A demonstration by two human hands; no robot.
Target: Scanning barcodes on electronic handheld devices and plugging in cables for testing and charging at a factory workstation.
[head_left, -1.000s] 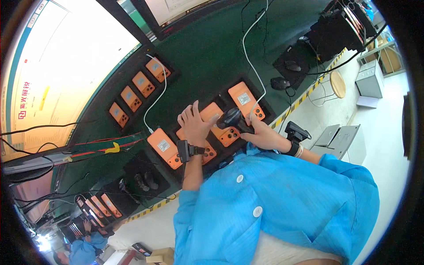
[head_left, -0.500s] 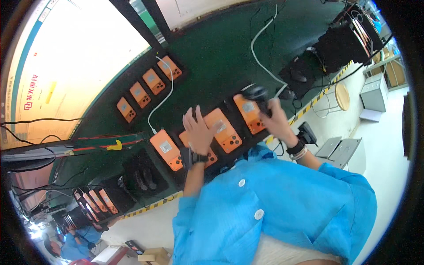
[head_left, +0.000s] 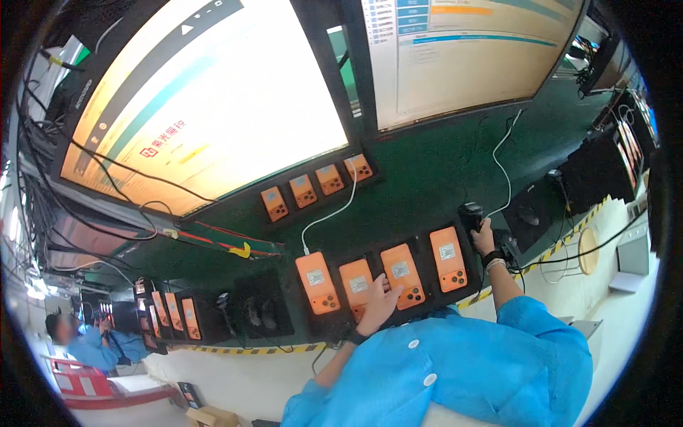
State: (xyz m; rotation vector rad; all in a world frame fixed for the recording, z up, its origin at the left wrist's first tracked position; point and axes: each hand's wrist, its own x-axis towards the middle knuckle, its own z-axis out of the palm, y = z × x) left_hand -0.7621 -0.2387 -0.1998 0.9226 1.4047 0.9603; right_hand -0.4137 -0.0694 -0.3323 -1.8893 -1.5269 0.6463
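Note:
A row of orange phones lies face down in front of me, each with a white label: the leftmost [head_left: 318, 283], the second [head_left: 356, 277], the third [head_left: 403, 274] and the rightmost [head_left: 447, 257]. My left hand [head_left: 380, 304] is over the second and third phones, fingers loosely apart and holding nothing; it covers part of the second phone. My right hand [head_left: 484, 240] is closed around a black handheld barcode scanner [head_left: 471, 212], just right of the rightmost phone. A white cable [head_left: 329, 214] runs to the top end of the leftmost phone.
Smaller-looking orange phones [head_left: 302, 191] stand in a row below the left monitor [head_left: 235, 107]. A second monitor [head_left: 462, 64] is at the back right. More phones [head_left: 173, 311] and a black mat [head_left: 260, 302] lie at left. At far left sits another person [head_left: 92, 345].
My view has lifted, bringing the second monitor in. My right hand has carried the scanner off the rightmost phone to its right side. My left hand has shifted towards the third phone.

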